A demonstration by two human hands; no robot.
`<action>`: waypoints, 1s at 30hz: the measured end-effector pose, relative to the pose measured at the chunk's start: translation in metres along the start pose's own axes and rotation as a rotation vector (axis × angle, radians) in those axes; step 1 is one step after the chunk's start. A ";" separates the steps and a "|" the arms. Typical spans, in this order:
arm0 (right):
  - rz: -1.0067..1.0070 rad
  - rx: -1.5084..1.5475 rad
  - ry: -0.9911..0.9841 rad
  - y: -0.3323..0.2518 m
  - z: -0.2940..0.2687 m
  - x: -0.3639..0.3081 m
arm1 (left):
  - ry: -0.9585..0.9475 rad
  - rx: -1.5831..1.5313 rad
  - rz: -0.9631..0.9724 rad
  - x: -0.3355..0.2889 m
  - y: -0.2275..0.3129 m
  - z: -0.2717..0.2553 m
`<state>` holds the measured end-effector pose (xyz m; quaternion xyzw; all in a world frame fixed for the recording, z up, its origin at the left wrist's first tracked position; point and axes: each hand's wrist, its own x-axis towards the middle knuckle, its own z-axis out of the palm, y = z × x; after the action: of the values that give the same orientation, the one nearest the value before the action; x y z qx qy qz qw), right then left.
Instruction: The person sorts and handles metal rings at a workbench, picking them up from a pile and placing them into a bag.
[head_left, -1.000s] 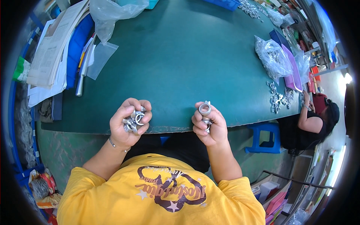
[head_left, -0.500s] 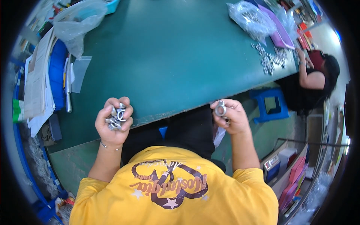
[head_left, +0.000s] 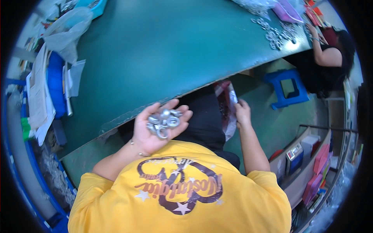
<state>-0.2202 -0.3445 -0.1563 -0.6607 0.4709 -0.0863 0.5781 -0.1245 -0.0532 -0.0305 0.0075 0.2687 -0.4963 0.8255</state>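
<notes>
My left hand (head_left: 149, 134) is palm up just off the table edge, its fingers spread and slightly curled. It cups several shiny metal rings (head_left: 165, 123), some with thick collars, in a loose heap. Lower than the tabletop, beside my right thigh, my right hand (head_left: 243, 112) is closed on the rim of a clear plastic bag (head_left: 232, 126). The bag's mouth gapes, and something dark reddish shows inside. Part of my right fingers is hidden behind the bag's edge, so any ring in them cannot be seen.
The green table (head_left: 167, 50) spans the front. Metal rings (head_left: 275, 37) lie at its far right by a purple tray (head_left: 286, 11). A co-worker (head_left: 330, 54) sits there near a blue stool (head_left: 287, 88). Papers (head_left: 39, 93) and a blue bin (head_left: 56, 85) stand left.
My left hand has moved right and opened from a fist, palm up, showing the rings. My right hand has left the table edge, and the ring it held is out of sight.
</notes>
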 end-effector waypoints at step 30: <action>-1.142 -0.076 -0.660 -0.126 0.064 -0.119 | -0.024 0.593 -0.018 -0.002 0.002 -0.001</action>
<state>-0.1761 -0.2290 -0.0187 -0.8182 -0.1529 -0.1558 0.5318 -0.1240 -0.0504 -0.0312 0.2399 0.1023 -0.5606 0.7859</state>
